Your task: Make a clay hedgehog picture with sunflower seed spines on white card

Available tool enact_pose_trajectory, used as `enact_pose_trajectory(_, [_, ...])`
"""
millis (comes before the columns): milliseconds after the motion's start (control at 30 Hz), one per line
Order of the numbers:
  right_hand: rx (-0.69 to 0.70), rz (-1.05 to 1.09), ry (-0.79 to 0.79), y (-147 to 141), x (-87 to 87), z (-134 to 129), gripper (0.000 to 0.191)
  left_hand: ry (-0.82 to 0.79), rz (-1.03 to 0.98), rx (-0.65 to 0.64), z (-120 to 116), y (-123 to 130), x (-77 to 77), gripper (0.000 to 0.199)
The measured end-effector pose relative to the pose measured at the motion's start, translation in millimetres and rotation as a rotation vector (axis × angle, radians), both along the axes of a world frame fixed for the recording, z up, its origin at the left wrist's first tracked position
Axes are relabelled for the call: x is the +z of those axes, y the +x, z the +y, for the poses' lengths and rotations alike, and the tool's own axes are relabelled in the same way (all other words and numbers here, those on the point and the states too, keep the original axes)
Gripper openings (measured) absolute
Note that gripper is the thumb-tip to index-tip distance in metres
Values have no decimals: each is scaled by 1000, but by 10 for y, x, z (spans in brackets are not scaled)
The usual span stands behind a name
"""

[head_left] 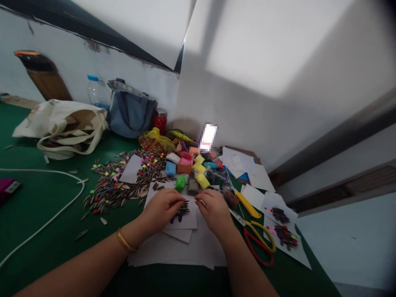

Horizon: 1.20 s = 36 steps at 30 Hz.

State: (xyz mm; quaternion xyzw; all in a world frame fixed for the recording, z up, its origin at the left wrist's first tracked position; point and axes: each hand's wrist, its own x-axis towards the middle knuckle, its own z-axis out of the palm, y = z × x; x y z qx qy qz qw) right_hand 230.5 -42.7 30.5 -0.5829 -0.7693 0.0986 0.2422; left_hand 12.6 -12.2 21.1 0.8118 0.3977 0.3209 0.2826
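My left hand (163,208), with a gold bangle (126,240) at the wrist, is closed in a pinch over a white sheet (189,222). Its fingertips meet at a small cluster of sunflower seeds (185,207) with purple bits of clay (180,218) just below; what exactly they grip is hidden. Facing it, my right hand (214,209) has thumb and forefinger pressed together at the sheet's right edge. Anything between those fingertips is too small to make out. Several seeds (158,186) lie loose on the sheet's upper left part.
A seed pile with coloured balls (114,187) spreads to the left. Colourful clay blocks (184,168) sit beyond my hands. Scissors (260,241) and a yellow cutter (248,205) lie right, beside finished-looking seed pictures (286,237). Bags (131,111) and a white cable (58,215) are left.
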Motion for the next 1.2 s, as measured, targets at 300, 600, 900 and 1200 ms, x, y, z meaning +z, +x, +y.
enact_pose_trajectory(300, [128,328,-39,-172,52,-69,7,40,45,-31,-40,30,-20,16])
enact_pose_trajectory(600, [-5,169,-177,-65,-12,15,9,-13,198,100,146,-130,-18,24])
enact_pose_trajectory(900, [12,-106,-231,-110,-89,76,11,-149,483,126,296,-245,-37,25])
enact_pose_trajectory(1200, [5,-223,-262,-197,-26,102,16,-128,492,82,308,-228,-64,22])
